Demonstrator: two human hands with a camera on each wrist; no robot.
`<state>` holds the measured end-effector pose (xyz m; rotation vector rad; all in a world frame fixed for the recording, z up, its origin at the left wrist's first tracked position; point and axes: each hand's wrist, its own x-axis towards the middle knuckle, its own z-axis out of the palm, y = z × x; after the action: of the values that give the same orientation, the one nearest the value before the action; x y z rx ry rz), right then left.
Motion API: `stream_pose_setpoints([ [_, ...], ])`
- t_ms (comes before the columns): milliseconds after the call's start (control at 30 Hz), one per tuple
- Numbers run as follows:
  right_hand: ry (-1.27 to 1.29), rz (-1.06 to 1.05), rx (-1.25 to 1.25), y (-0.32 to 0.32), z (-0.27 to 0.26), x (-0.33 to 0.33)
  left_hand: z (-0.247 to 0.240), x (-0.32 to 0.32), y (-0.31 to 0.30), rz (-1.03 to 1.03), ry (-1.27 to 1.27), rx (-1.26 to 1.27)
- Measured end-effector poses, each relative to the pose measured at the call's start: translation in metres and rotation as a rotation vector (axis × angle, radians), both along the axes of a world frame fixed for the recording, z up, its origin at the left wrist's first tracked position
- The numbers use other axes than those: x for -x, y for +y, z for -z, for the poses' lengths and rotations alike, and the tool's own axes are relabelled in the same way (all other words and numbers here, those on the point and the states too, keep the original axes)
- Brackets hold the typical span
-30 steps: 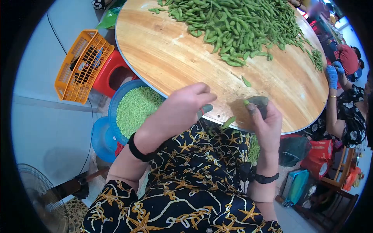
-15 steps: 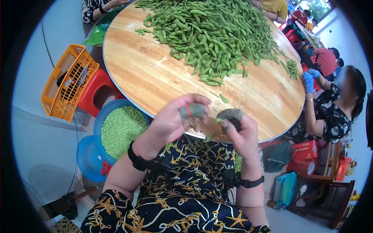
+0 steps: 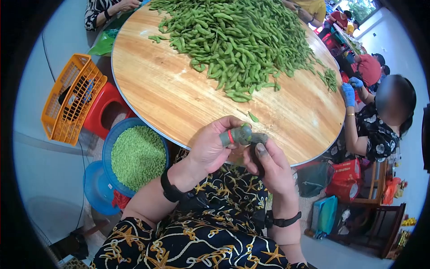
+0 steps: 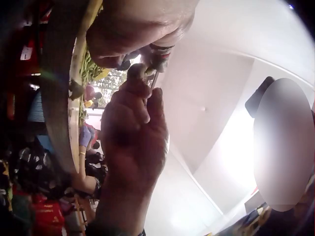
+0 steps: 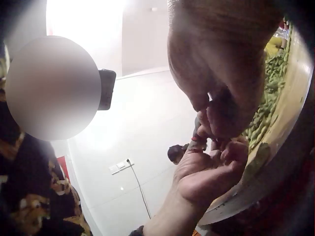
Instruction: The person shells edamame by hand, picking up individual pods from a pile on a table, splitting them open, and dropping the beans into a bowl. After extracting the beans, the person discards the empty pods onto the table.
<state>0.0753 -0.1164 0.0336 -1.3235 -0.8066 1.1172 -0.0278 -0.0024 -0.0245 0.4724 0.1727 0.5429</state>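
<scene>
Pinching a small green bean pod: right hand, at 6 o'clock on the round wood-grain table. Left hand meets it, can't tell if gripping. Off-angle squeeze could fling beans wide of the round blue plastic basin, 9 o'clock.

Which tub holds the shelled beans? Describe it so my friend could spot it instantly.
In the head view, find the round wooden table and follow its edge down on the left, past the red stool. There sits a round blue tub holding pale green shelled beans; the blue basin just beside it shows none.
</scene>
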Motion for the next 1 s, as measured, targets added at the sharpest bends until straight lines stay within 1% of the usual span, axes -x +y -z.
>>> stream_pose_setpoints([
  [67,0.109,-0.034,-0.026,-0.001,0.000,0.000,0.004,-0.002,0.000,0.029,-0.010,-0.002],
  [100,0.135,-0.001,-0.014,0.000,-0.002,0.001,0.005,-0.002,-0.001,0.051,-0.022,-0.004],
  [233,0.167,-0.030,-0.008,0.000,0.003,-0.004,0.001,-0.002,-0.001,0.055,0.031,-0.006],
  [300,0.143,-0.036,0.020,0.000,0.004,-0.005,0.004,-0.001,0.000,0.128,-0.010,0.002],
  [333,0.148,-0.032,0.020,0.000,0.005,-0.006,0.003,0.001,0.001,0.131,-0.005,0.003],
  [400,0.380,-0.098,-0.022,-0.002,0.008,-0.008,-0.002,0.004,0.003,0.284,-0.104,0.050],
  [433,0.386,-0.098,-0.024,-0.001,0.008,-0.007,-0.003,0.005,0.003,0.284,-0.098,0.050],
  [500,0.334,0.004,0.026,0.001,0.008,-0.006,-0.006,0.004,0.003,0.220,0.020,-0.034],
  [533,0.341,0.011,0.020,0.003,0.012,-0.006,-0.006,0.002,0.002,0.228,0.027,-0.037],
  [600,-0.357,0.190,-0.046,0.004,0.022,-0.005,-0.007,-0.001,-0.003,-0.057,0.308,-0.512],
  [667,-0.381,0.223,-0.008,0.005,0.025,-0.007,-0.006,-0.003,-0.002,-0.068,0.343,-0.484],
  [733,-0.403,0.253,0.027,0.007,0.028,-0.010,-0.001,-0.004,0.003,-0.082,0.431,-0.635],
  [800,-0.458,0.220,0.093,0.009,0.031,-0.014,0.000,-0.005,0.007,-0.075,0.422,-0.649],
  [833,-0.449,0.225,0.092,0.012,0.031,-0.011,0.000,-0.005,0.008,-0.078,0.406,-0.656],
  [900,-0.583,0.298,-0.038,0.018,0.030,-0.004,0.001,-0.006,0.011,-0.090,0.405,-0.656],
  [933,-0.573,0.306,-0.039,0.019,0.030,-0.005,0.001,-0.006,0.013,-0.106,0.396,-0.653],
  [967,-0.629,0.232,0.000,0.020,0.030,-0.009,-0.003,-0.005,0.014,-0.095,0.401,-0.660],
  [1000,-0.687,0.156,0.039,0.021,0.029,-0.014,-0.010,-0.004,0.015,-0.129,0.518,-0.774],
])
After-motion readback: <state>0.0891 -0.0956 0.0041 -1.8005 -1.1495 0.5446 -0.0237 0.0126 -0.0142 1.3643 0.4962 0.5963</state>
